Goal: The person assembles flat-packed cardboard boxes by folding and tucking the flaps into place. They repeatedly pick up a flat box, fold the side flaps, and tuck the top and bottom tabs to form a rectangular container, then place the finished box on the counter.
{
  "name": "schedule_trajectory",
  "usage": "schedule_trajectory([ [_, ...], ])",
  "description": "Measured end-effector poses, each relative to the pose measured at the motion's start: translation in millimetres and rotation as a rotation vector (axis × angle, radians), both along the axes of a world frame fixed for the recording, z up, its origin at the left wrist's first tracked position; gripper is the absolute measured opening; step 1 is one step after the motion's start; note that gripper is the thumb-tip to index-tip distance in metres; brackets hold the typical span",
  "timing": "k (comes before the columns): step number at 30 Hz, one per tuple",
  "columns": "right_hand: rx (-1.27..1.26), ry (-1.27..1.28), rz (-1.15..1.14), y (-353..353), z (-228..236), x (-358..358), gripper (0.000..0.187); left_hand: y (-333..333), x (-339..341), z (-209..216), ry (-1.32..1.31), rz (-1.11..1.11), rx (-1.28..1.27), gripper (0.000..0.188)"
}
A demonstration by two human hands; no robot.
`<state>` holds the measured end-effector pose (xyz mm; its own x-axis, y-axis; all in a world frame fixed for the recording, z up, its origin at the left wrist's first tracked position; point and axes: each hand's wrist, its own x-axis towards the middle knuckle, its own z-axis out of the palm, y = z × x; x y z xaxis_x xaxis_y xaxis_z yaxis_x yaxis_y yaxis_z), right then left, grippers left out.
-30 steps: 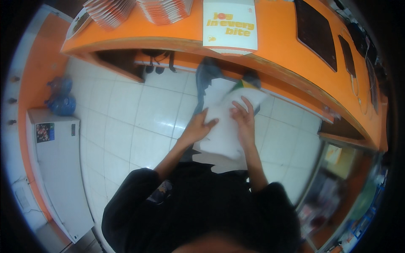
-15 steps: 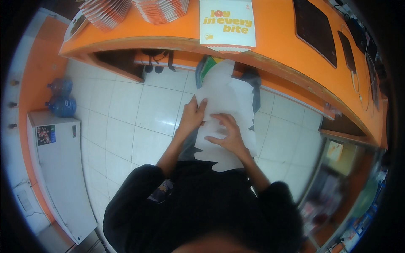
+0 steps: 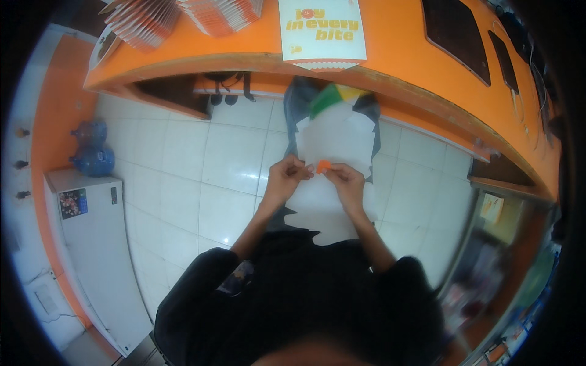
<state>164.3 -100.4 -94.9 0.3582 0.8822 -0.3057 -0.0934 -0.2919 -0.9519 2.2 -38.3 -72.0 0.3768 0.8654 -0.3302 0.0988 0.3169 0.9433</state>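
Orange counter (image 3: 394, 43) over pale tiled floor (image 3: 235, 143)

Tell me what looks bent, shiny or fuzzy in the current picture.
Head view: the sides of the white appliance bow and the picture's rim goes black; head view: glare spots the white tiled floor; head view: the green and yellow patch and the clutter at lower right are blurred, and the small orange piece in the right hand shows little detail.

I see room for a hand on both sides of the white card (image 3: 336, 137), out over the pale floor (image 3: 235, 152). Straight ahead, the orange worktop (image 3: 400, 46) gets in the way. A white box (image 3: 323, 46), stacked cartons (image 3: 223, 15) and a flat dark thing (image 3: 456, 36) fill spots on top.
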Motion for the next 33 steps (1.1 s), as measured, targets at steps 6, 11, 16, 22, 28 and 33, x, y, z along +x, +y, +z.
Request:
schedule_trajectory([
  [6,-0.045,0.009,0.127,-11,2,-1,0.021,-19,3,5,0.174,-0.094,0.340,0.009],
  [11,-0.083,0.234,0.187,-17,13,-6,0.022,-12,4,11,0.400,-0.151,0.329,0.015],
  [16,-0.017,0.224,0.155,-16,14,-8,0.021,-11,0,19,0.282,-0.201,0.305,0.017],
  [22,-0.051,0.384,0.132,-13,14,-2,0.023,-7,-5,26,0.255,-0.332,0.347,0.016],
  [28,-0.059,0.359,0.144,-10,18,-2,0.025,-5,-7,24,0.221,-0.224,0.238,0.017],
  [33,-0.070,0.352,0.100,-13,15,-4,0.025,-11,-7,25,0.248,-0.240,0.293,0.019],
])
